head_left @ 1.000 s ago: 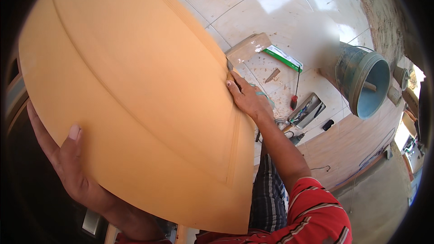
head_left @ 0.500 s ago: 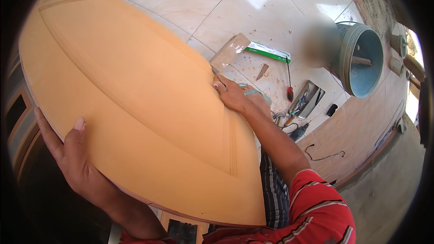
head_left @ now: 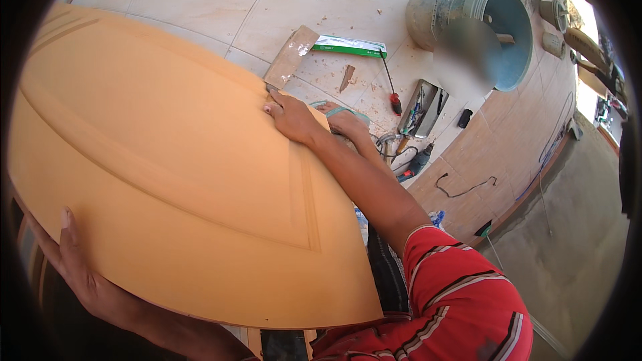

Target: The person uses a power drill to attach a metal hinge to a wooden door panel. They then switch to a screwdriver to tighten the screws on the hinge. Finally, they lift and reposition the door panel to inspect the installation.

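A large yellow-orange wooden door panel (head_left: pixel 180 180) with moulded grooves lies across my lap, filling the left and middle of the view. My left hand (head_left: pixel 73 257) grips its near left edge, thumb on the face and fingers over the rim. On the far edge, my right hand (head_left: pixel 291 117) is closed, fingers curled at the rim. A small grey metal bit shows by its fingertips; what it belongs to is hidden. Just beyond lies a brown wooden block (head_left: pixel 292 57) with white flecks.
On the tiled floor lie a green-and-white box (head_left: pixel 351 47), a red-handled screwdriver (head_left: pixel 394 102), a metal tray of small tools (head_left: pixel 422 108), a power drill (head_left: pixel 416 162) and a black cable (head_left: pixel 461 192). A bluish bucket (head_left: pixel 421 17) lies tipped. My sandalled foot (head_left: pixel 344 120) is beyond the panel.
The view has shifted, so the panel, floor tools and bucket all appear further left. Both hands keep their places on the panel's edges.
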Tool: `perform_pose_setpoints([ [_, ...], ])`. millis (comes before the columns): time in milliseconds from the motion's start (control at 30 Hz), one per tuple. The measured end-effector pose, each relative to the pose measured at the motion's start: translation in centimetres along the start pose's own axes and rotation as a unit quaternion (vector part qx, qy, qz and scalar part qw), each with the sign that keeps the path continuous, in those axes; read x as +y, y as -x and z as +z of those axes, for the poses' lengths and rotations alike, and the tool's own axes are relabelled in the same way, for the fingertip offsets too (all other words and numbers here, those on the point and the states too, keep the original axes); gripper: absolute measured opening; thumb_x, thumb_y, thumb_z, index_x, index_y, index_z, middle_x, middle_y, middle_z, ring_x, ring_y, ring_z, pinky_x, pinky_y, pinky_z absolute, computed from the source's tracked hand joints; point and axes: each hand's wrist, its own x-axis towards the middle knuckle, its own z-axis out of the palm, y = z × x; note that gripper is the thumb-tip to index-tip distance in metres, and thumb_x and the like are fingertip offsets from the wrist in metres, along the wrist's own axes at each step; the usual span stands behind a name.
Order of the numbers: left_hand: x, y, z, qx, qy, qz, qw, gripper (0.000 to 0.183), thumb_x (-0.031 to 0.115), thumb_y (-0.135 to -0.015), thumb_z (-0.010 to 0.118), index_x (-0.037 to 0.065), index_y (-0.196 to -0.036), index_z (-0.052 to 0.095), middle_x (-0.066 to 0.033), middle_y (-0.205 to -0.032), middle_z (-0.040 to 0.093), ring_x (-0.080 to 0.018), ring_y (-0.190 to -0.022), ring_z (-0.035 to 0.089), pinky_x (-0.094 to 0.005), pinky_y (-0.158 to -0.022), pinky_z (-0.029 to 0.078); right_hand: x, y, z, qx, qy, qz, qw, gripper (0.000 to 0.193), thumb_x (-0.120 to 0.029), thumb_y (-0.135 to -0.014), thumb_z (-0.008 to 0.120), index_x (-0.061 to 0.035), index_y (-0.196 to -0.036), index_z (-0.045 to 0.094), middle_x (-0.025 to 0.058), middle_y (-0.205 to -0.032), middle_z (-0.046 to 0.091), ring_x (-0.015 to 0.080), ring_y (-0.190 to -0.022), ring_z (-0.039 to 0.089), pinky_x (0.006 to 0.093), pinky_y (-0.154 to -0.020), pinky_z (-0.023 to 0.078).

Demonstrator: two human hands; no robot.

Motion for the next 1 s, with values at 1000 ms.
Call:
perform_pose_setpoints([
  [1000,-4.8,9.6,-5.0,0.004,0.347,-0.134,0.928,0.085,0.034,-0.106,0.065,0.003,-0.168,0.015,-0.0250,-0.172,0.016,-0.0451,-0.150,0.038,-0.0509,-0.114,0.046,19.1,40.3,-16.6,-0.032,0.312,0.258,0.914,0.038,-0.029,-0.091,0.067,0.0043,-0.105,0.078,0.0275,-0.109,0.076,0.0420,-0.103,0.073,0.0470,-0.094,0.056],
])
